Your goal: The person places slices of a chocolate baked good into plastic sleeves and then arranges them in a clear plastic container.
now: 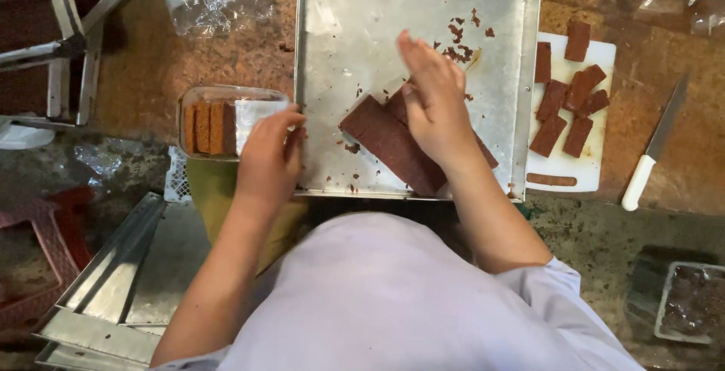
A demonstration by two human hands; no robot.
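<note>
item 1, my left hand (270, 161): fingers (291, 123) curled over the near right corner of a clear plastic container (260, 97), grasping its edge; thumb side hidden, so i cannot tell how firm the hold is

item 2, clear plastic container: just beyond and left of my left fingers, on the brown worktop (189, 61); holds a row of brown cake slices (210, 127) standing on edge at its left end, well clear of my fingertips; the right part near my fingers shows pale and bare

item 3, my right hand (434, 103): palm down, fingers (423, 57) stretched forward and slightly spread, released, gripping nothing that i can see; whether the palm touches the cake below i cannot tell

item 4, dark brown cake slab pieces (389, 144): under and just left of my right palm, lying flat and angled inside the metal baking tray (332, 54); part of them hidden by my hand and wrist

item 5, metal baking tray: square, shiny, between my two hands and beyond them; crumbs (459, 42) scattered just past my right fingertips

item 6, white cutting board (585, 171): right of my right hand, touching the tray's right wall; bears several cut cake bars (566, 106) lying loosely

item 7, knife (653, 152) with white handle: further right than the board, well apart from my right fingers, blade pointing away

item 8, stacked metal trays (113, 288): below and left of my left forearm

item 9, plastic wrap (215, 1): well beyond my left fingers, crumpled on the worktop
</note>
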